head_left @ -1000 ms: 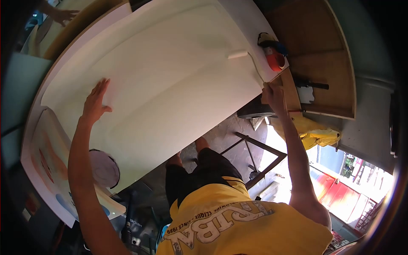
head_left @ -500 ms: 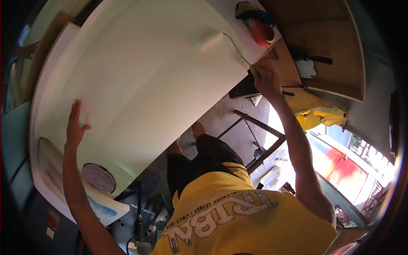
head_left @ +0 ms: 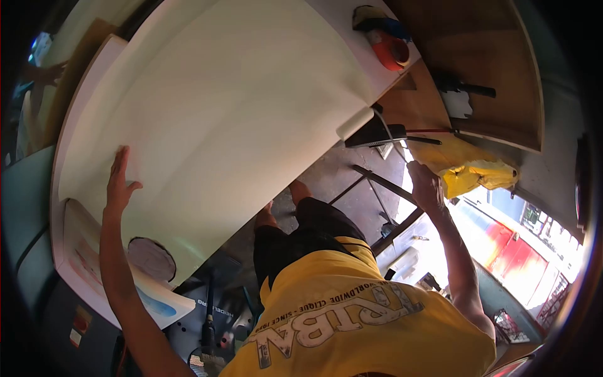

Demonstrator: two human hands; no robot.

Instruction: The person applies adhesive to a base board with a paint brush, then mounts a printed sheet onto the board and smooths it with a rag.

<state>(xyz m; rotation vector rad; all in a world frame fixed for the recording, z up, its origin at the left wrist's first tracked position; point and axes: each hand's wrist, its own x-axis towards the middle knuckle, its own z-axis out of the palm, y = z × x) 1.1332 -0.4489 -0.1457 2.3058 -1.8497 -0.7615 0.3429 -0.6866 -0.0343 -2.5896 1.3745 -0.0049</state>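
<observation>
A large pale sheet (head_left: 220, 113) covers the slanting board. On its left part my left hand (head_left: 119, 182) lies flat, fingers stretched and thumb apart, holding nothing. My right hand (head_left: 427, 187) is wrapped round the handle of a paint roller, off the sheet to the right. The white roller (head_left: 355, 124) rests at the sheet's near edge, joined to my hand by a bent wire frame (head_left: 391, 135). Below my left hand, a round grey-mauve patch (head_left: 152, 259) lies beside the curled printed end of the sheet (head_left: 147, 298).
An orange-red tape roll (head_left: 389, 50) sits on the board's far right corner. A dark tray (head_left: 374, 133) is under the edge near the roller. Beyond are a wooden panel (head_left: 490, 56), yellow cloth (head_left: 477, 176) and a metal frame (head_left: 399, 232) on the floor side.
My right hand has moved toward me and to the right, drawing the roller from the sheet's middle right to its near edge. My left hand stays flat in about the same place.
</observation>
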